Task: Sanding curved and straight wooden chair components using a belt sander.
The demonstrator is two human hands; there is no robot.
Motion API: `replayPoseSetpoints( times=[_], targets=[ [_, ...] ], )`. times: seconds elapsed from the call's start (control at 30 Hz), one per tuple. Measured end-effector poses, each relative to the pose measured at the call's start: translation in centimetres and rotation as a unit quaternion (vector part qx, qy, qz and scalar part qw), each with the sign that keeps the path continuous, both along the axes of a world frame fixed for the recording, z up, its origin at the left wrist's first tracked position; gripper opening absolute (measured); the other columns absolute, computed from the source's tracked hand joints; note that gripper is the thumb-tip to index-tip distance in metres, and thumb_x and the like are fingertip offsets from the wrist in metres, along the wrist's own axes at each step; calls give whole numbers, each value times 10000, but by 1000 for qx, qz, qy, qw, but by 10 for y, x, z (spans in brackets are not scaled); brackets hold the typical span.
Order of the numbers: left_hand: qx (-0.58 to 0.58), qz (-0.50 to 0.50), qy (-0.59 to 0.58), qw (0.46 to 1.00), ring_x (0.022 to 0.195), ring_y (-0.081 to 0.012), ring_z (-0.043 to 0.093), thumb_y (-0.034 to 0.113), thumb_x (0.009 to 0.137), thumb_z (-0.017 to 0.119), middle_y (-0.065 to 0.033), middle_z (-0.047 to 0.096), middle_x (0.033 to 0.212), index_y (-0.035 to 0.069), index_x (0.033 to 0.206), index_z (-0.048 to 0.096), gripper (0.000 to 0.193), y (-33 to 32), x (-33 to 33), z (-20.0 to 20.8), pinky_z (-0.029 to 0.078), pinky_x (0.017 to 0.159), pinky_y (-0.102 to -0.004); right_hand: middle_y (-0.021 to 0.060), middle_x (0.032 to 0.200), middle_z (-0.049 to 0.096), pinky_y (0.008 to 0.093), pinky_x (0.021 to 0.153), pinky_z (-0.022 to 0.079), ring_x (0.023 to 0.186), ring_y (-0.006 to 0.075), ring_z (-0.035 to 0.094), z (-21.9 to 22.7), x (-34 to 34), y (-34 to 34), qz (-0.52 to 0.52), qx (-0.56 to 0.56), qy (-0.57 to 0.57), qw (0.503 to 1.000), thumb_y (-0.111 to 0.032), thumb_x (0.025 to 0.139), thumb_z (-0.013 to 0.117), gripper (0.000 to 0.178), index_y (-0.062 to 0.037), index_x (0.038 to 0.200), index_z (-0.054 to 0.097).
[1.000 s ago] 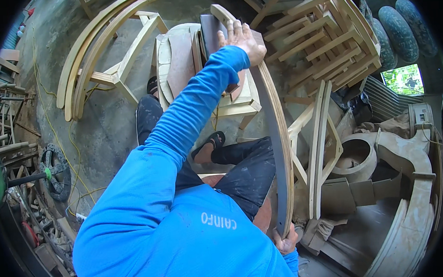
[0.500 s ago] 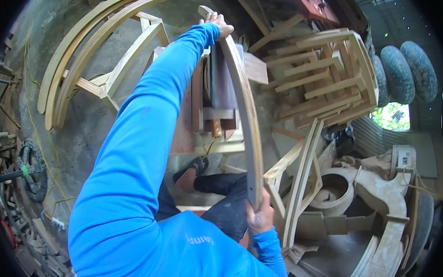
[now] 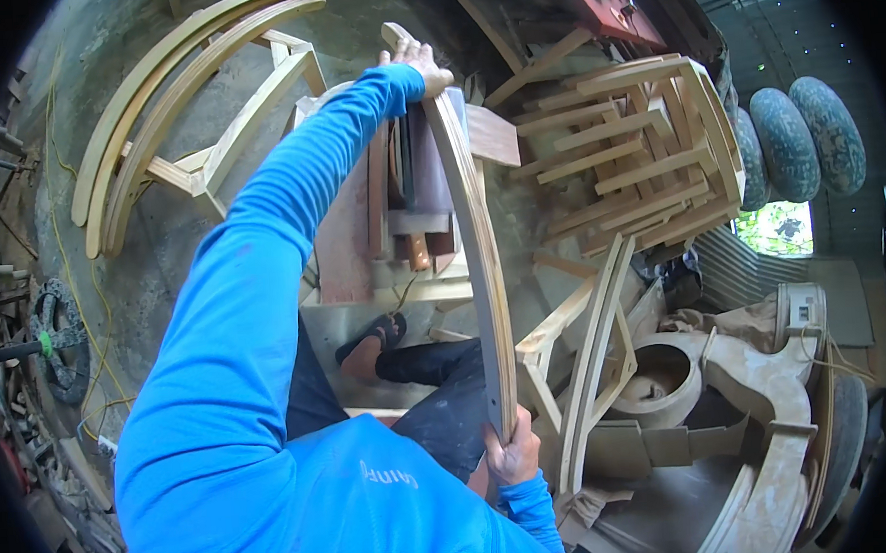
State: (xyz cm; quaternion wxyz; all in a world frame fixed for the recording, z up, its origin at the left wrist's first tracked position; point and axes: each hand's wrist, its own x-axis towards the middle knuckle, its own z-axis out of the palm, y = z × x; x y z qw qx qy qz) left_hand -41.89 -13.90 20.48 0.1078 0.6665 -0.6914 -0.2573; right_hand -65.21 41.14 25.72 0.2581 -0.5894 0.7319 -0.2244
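Note:
A long curved wooden strip [image 3: 476,235] with layered pale edges runs from the far middle toward my lap. My left hand [image 3: 418,63] reaches over its far part, fingers draped across the wood and holding it. Its near end sits in my right hand [image 3: 513,449], the fingers wrapped round it beside my knee. Under and left of the strip stands a wooden bench-like stand [image 3: 345,267] carrying a dark grey, flat-topped piece [image 3: 429,167]. A brown wooden handle [image 3: 419,252] sticks out at its near end. The strip partly hides this flat top.
Curved wooden frames [image 3: 145,132] lie at the far left. More frames are stacked [image 3: 647,146] at the right, with another curved frame [image 3: 598,368] nearer me. A pale duct-like housing [image 3: 760,390] stands at the lower right. A yellow cord [image 3: 91,295] crosses the floor at left.
The strip has slid a little toward me, with both hands moving along with it. The whole view has shifted slightly.

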Motion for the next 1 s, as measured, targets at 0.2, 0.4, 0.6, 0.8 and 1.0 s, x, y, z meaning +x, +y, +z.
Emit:
replayPoseSetpoints(
  times=[0.2,0.4,0.6,0.8,1.0],
  targets=[
    [-9,-44,-10,999,1595,-313,8,510,930,443,-166,72,1718,35,1632,143,898,137,-38,53,56,1273,-507,235,1057,715,431,804,577,966,430,724,2,-26,148,-71,54,-57,994,-120,857,788,511,-46,1307,557],
    [-43,-62,28,997,1590,-347,3,473,891,492,-253,60,1694,-37,1609,151,944,240,-44,82,52,1274,-501,239,1061,690,457,792,551,932,439,700,5,-34,234,-85,29,-24,996,-128,848,793,471,-45,1260,581],
    [-116,-33,102,987,1578,-405,29,428,773,631,-306,64,1670,-47,1605,139,1077,360,-85,92,28,1267,-534,203,970,614,448,781,506,873,406,619,20,-44,256,-25,-62,49,997,-50,776,797,380,-28,1115,627],
    [-106,-17,69,992,1589,-355,39,418,809,589,-276,83,1683,-51,1601,171,1011,303,-81,74,26,1271,-511,188,863,591,476,647,493,784,401,608,3,-26,196,18,-91,120,988,-119,771,815,421,-43,1148,643],
    [-65,-18,-1,998,1589,-329,49,503,853,566,-214,41,1704,14,1623,161,998,161,-34,28,42,1275,-507,168,1033,627,443,716,569,888,378,677,-48,17,56,39,-164,91,981,-120,780,816,606,-83,1343,595]
  ],
)
